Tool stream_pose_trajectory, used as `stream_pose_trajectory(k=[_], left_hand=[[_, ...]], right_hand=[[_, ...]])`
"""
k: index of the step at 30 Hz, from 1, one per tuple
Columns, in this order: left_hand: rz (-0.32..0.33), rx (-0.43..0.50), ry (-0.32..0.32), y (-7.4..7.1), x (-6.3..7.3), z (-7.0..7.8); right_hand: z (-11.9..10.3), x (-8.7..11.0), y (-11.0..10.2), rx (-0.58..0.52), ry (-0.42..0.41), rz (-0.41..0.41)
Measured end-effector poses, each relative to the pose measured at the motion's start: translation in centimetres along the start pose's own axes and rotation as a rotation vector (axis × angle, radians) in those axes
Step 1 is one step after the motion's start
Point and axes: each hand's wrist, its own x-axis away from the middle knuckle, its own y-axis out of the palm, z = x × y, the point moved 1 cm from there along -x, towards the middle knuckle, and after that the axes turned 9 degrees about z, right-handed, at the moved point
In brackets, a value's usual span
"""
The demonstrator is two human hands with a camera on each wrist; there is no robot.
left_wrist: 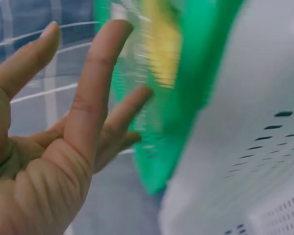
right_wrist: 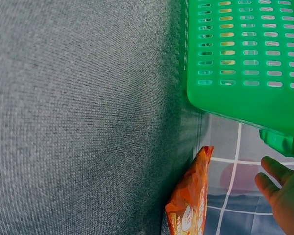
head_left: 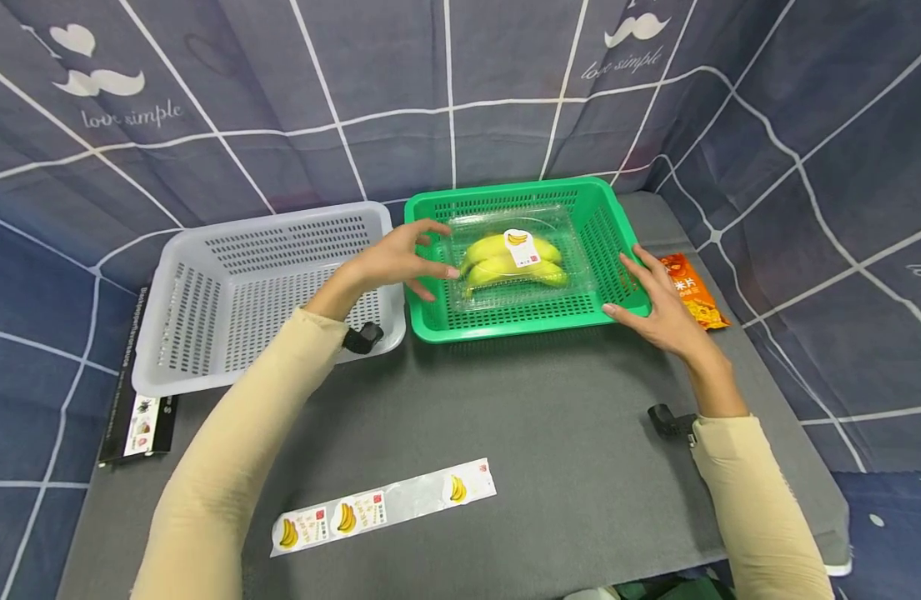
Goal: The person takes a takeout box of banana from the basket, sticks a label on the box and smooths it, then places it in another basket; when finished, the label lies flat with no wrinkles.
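Observation:
In the head view a clear plastic box of bananas (head_left: 498,268) with a banana label (head_left: 521,247) on its lid lies inside the green basket (head_left: 505,331). My left hand (head_left: 403,257) hovers over the basket's left end, fingers spread and extended toward the box, holding nothing. At the basket's right end, my right hand (head_left: 658,304) has its fingers loosely spread by the rim. The right wrist view shows that hand (right_wrist: 290,196) just beside the green basket's end (right_wrist: 245,100). Blurred in the left wrist view, the bananas (left_wrist: 161,44) appear beyond my left fingers.
A light grey basket (head_left: 268,300) stands left of the green one, over a black box (head_left: 118,417). Right of the green basket lies an orange snack bag (head_left: 693,292). A strip of banana labels (head_left: 385,506) is on the grey table (head_left: 550,433). Curtains hang behind.

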Motion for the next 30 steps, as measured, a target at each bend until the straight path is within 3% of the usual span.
stream_pose_trajectory(k=[6, 13, 18, 23, 27, 30], left_hand=[[-0.012, 0.248, 0.194, 0.0, 4.6, -0.4], [-0.031, 0.319, 0.317, 1.7, 7.8, -2.0], [-0.025, 0.383, 0.417, 2.2, 11.3, -2.9], [0.009, 0.383, 0.500, 2.4, 14.7, -4.4], [0.069, 0.331, 0.558, 2.4, 16.4, -5.6], [0.125, 0.301, 0.591, 2.0, 17.8, -6.6]], right_hand=[[0.0, -0.3, -0.2, -0.002, -0.008, 0.009], [0.2, -0.3, -0.1, -0.001, 0.001, -0.006], [0.2, 0.1, -0.1, -0.001, 0.000, -0.011], [0.2, 0.3, -0.2, 0.021, -0.012, 0.003], [-0.2, 0.5, -0.7, 0.131, -0.038, 0.032], [-0.5, 1.1, -1.1, 0.223, -0.103, 0.080]])
